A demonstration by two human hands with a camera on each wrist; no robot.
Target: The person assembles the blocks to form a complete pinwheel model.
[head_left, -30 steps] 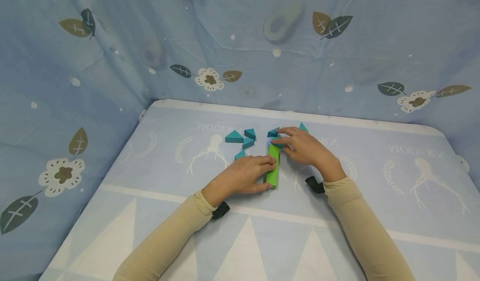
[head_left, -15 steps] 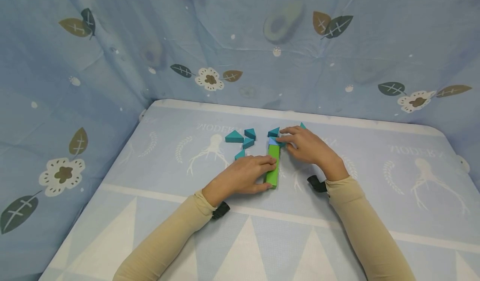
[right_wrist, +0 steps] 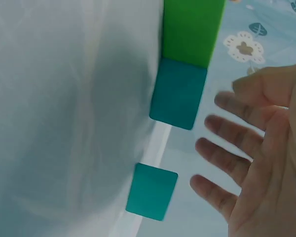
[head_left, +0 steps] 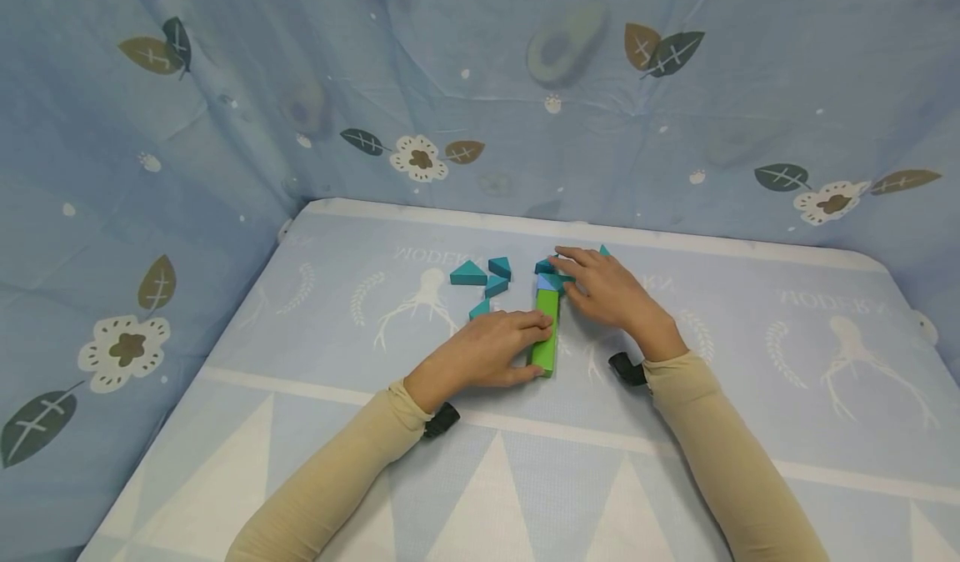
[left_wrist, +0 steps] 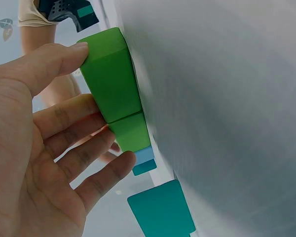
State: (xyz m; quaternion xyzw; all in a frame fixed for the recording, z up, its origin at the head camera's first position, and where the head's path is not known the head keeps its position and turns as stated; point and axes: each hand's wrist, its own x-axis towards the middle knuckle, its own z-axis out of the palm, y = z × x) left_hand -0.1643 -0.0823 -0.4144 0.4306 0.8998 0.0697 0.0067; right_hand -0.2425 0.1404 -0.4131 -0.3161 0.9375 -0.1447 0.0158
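My left hand (head_left: 491, 349) holds the row of two green blocks (left_wrist: 111, 74), its thumb at the near end and fingers reaching over the top. At the row's far end sits a light blue triangular block (head_left: 547, 283), with a teal triangular block (head_left: 557, 282) against its right side. Over there my right hand (head_left: 609, 288) hovers, fingers spread and gripping nothing. Its fingertips overlap a farther teal triangle (head_left: 543, 267) in the head view. In the right wrist view, the fingers stand beside two teal faces, the nearer one (right_wrist: 178, 94) adjoining green.
Left of the row lie several teal triangular blocks, including a large one (head_left: 468, 274) and one (head_left: 480, 308) beside my left hand. Another teal tip (head_left: 604, 252) shows behind my right hand. A patterned curtain (head_left: 480, 87) rises behind the table's white far edge (head_left: 375, 209).
My right hand's fingers left the light blue block, drew back right, then moved forward and left over the far teal triangle. My left hand and the green blocks stay in place.
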